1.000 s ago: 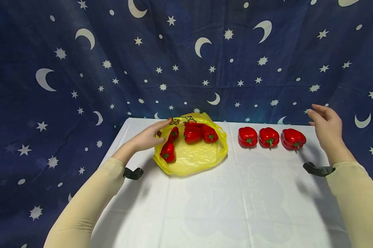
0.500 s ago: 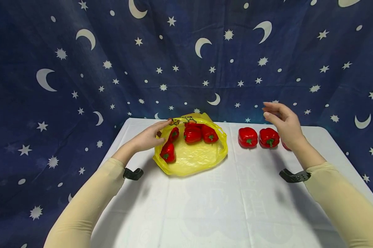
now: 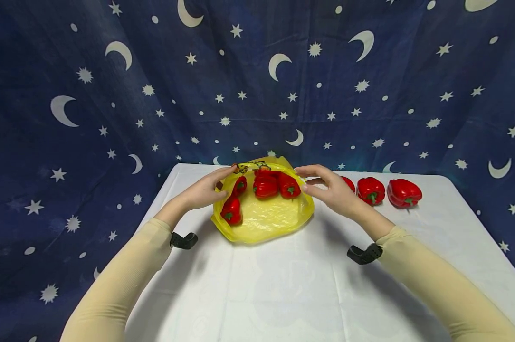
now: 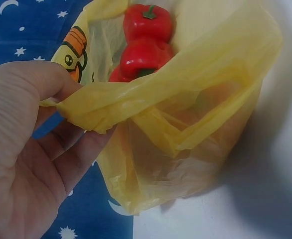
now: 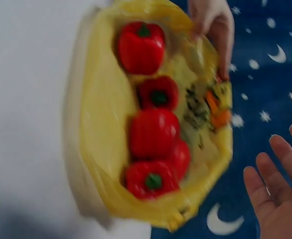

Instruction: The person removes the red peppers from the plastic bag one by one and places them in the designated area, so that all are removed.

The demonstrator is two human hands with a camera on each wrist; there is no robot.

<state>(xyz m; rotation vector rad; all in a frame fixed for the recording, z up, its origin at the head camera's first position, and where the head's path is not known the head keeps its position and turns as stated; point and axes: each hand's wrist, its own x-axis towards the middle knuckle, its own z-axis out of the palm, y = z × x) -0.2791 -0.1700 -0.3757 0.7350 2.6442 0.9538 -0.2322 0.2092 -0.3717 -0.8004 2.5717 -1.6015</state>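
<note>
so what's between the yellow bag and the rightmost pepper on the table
Between the yellow bag and the rightmost pepper, the head view shows the right hand, a partly hidden pepper behind it, then the middle pepper of the row.

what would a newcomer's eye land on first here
Probably the yellow bag, open on the white-covered table with red peppers inside and the left hand pinching it. Next, three peppers in a row to its right, one partly hidden behind the right hand. Behind hangs a dark blue moon-and-star cloth.
</note>
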